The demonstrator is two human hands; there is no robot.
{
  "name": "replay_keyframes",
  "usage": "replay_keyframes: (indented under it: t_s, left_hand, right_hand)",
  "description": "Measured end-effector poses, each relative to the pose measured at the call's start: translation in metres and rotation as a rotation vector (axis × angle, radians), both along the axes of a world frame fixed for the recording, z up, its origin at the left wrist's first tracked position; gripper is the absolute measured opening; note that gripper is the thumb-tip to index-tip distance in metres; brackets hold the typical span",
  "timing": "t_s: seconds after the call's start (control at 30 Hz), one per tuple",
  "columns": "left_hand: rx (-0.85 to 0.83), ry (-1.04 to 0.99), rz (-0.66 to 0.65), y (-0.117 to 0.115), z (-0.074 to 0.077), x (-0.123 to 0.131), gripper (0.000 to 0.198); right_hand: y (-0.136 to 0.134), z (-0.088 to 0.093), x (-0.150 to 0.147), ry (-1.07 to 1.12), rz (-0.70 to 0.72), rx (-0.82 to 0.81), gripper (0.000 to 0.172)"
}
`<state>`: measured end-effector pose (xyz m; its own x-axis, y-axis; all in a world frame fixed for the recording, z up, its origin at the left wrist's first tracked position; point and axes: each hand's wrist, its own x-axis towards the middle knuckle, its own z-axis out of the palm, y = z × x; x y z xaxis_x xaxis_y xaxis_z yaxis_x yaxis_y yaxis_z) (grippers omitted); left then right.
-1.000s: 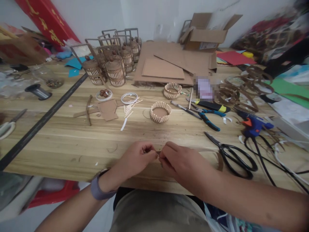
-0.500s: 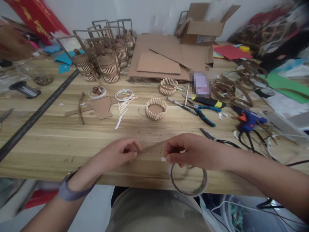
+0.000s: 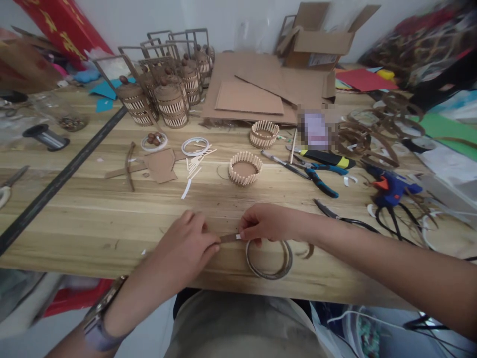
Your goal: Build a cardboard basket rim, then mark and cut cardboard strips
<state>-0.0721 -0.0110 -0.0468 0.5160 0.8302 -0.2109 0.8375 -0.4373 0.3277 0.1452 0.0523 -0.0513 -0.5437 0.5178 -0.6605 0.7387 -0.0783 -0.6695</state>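
My left hand pinches one end of a thin brown strip near the table's front edge. A small white piece of tape lies against the strip, at the fingertips of my right hand, which is closed in a pinch. Just under the right hand is a brown ring of coiled strip; whether it joins the held strip is hidden. Beyond my hands stands a round basket of short wooden sticks, with a second stick basket behind it.
Pliers, a blue glue gun and brown strip coils lie right. Lidded stick baskets stand at back left beside cardboard sheets. White tape rolls, cut cardboard and a wire spool lie left.
My right hand has moved left with the white tape, bringing it onto the brown strip. The ring has shifted left and up too. My left hand has turned palm down over the strip.
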Motion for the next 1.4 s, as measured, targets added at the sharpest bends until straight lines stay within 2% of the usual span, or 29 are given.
replay_keyframes:
  t_s: [0.1,0.23,0.37,0.7,0.87,1.03,1.13,1.2,1.27,1.33,1.4]
  left_hand:
    - [0.011,-0.061,0.034,-0.003,-0.003,0.012,0.024]
    - [-0.106,-0.210,0.161,-0.001,-0.017,0.029,0.020]
    - [-0.141,-0.286,0.205,0.000,-0.027,0.036,0.017]
    - [-0.157,-0.295,0.255,-0.002,-0.017,0.040,0.018]
    - [-0.154,-0.392,0.319,-0.003,-0.011,0.037,0.017]
    - [-0.152,-0.477,0.380,-0.005,-0.010,0.025,0.023]
    - [-0.070,-0.581,0.538,-0.013,-0.014,0.014,0.026]
    - [0.059,-0.582,0.598,-0.020,-0.021,0.009,0.026]
    - [0.237,-0.516,0.468,-0.028,-0.030,0.007,0.025]
    - [0.418,-0.416,0.218,-0.035,-0.041,0.010,0.028]
    - [0.578,-0.299,0.060,-0.040,-0.052,0.015,0.032]
  right_hand:
    - [0.000,-0.003,-0.001,-0.009,0.017,0.026,0.012]
    - [-0.002,-0.006,0.000,0.026,0.021,0.036,0.012]
    - [-0.005,-0.008,0.001,0.105,-0.027,0.007,0.011]
    - [-0.005,-0.008,0.006,0.137,0.002,0.041,0.014]
    - [-0.007,-0.011,0.010,0.217,-0.113,-0.049,0.006]
    - [-0.010,-0.010,0.012,0.233,-0.131,-0.026,0.015]
    - [-0.010,-0.008,0.011,0.244,-0.161,-0.051,0.015]
    - [-0.010,-0.008,0.011,0.220,-0.167,-0.051,0.015]
    - [-0.009,-0.009,0.011,0.199,-0.174,-0.053,0.015]
    - [-0.008,-0.011,0.010,0.193,-0.180,-0.054,0.016]
    - [-0.007,-0.014,0.008,0.169,-0.173,-0.028,0.016]
